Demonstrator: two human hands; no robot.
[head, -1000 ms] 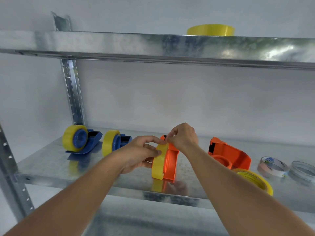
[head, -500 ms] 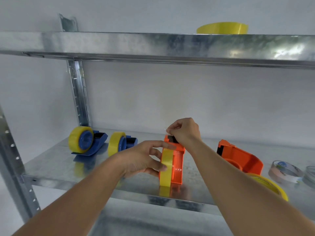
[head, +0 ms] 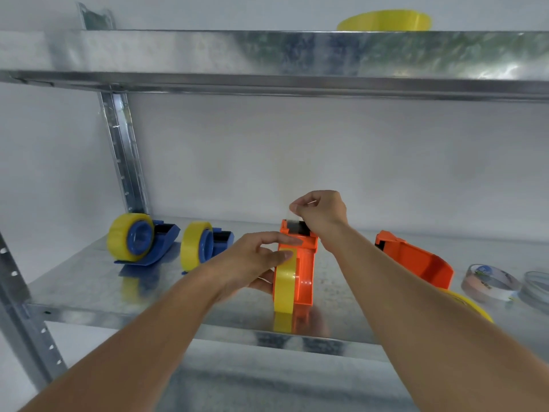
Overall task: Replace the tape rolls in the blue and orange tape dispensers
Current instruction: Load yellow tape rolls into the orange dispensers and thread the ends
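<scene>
On the lower metal shelf, an orange tape dispenser stands upright near the front edge, its cutter end pointing away toward the wall. A yellow tape roll sits on edge against its left side, apparently seated in the dispenser. The left hand steadies that roll: its grip is loosely curled around the roll's left face, with fingertips resting on the top of the roll and the dispenser's upper edge. The right hand hovers just above the cutter end, its grip pressed together at thumb and forefinger, pinching what looks like a thin strip of clear tape drawn up from the blade; the strip is faint and hard to make out. To the left on the same shelf, two blue tape dispensers stand side by side, the far-left one and the nearer one, each carrying a yellow roll. To the right, a second orange dispenser lies with no roll visible in it, and a loose yellow roll peeks out behind the right forearm. Further right lie a pale, mostly used roll and, at the frame edge, a clear one. Another yellow roll lies flat on the upper shelf.
</scene>
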